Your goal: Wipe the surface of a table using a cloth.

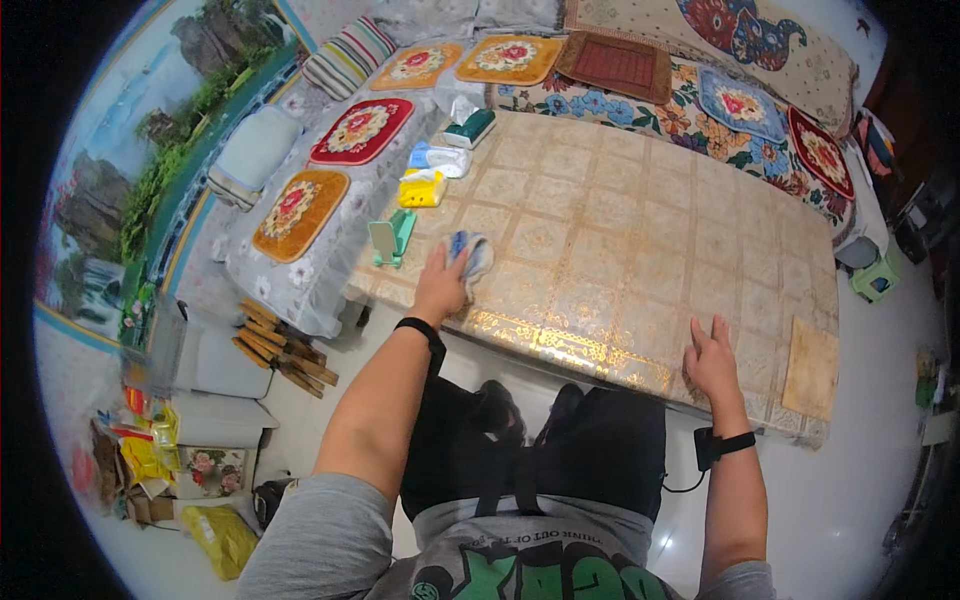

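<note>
My left hand (441,283) is on a blue and white cloth (471,256) lying bunched near the left end of the table. Part of the cloth sits under the fingers, and the rest spreads out to their right. My right hand (711,358) rests at the table's near edge, holding nothing, its fingers a little apart. A patterned tablecloth (600,225) with gold print covers the long table. Close to my left hand stands a green phone stand (393,238).
Behind the phone stand are a yellow tissue pack (421,189), a blue-white pack (442,159) and a green tissue box (469,127). A tan board or mat (811,369) lies at the right corner. Sofas with seat mats (363,131) border the far and left sides. Wooden pieces (281,349) lie at lower left.
</note>
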Demonstrator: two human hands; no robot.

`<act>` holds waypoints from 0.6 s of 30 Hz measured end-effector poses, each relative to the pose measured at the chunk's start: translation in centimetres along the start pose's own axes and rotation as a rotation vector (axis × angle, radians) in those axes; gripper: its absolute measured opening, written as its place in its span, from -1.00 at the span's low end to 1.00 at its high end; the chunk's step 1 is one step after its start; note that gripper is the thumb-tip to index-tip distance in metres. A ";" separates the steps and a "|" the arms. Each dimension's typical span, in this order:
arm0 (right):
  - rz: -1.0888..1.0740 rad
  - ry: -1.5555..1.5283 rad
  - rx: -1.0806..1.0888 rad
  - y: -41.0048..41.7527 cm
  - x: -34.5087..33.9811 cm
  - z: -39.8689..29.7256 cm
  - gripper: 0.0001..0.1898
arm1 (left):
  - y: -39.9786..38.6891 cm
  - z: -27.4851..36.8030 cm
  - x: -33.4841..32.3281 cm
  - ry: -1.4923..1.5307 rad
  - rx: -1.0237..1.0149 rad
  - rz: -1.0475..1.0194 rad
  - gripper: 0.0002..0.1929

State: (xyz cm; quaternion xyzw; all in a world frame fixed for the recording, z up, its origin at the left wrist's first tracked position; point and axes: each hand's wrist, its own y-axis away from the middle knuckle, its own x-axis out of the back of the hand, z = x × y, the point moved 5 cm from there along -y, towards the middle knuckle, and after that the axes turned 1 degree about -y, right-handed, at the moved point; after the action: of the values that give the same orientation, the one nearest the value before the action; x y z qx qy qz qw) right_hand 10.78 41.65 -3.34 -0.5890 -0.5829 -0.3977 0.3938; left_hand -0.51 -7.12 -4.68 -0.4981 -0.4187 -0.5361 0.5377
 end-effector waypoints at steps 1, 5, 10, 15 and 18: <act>0.004 0.002 -0.008 0.0 0.1 -0.1 -0.43 | 0.3 -0.6 0.0 -0.008 -0.001 0.000 -0.41; 0.039 0.008 0.005 0.0 0.2 0.2 -0.45 | 1.3 -2.3 -0.7 -0.079 0.146 0.010 -0.38; -0.113 -0.118 -0.017 -1.4 2.8 1.6 -0.47 | 1.0 -0.4 0.1 -0.127 0.398 -0.053 -0.34; -0.089 -0.093 -0.066 -4.1 5.8 5.1 -0.39 | -2.1 4.0 -0.9 -0.099 0.386 -0.125 -0.26; -0.016 -0.026 -0.156 -5.7 5.3 8.6 -0.22 | -3.9 9.8 -1.6 -0.124 0.208 -0.176 -0.28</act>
State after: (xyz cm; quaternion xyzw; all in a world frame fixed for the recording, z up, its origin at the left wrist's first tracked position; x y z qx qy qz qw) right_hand 5.14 51.61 -1.65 -0.6184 -0.5599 -0.4374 0.3359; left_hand -3.64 3.08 -4.38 -0.4333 -0.5464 -0.5032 0.5104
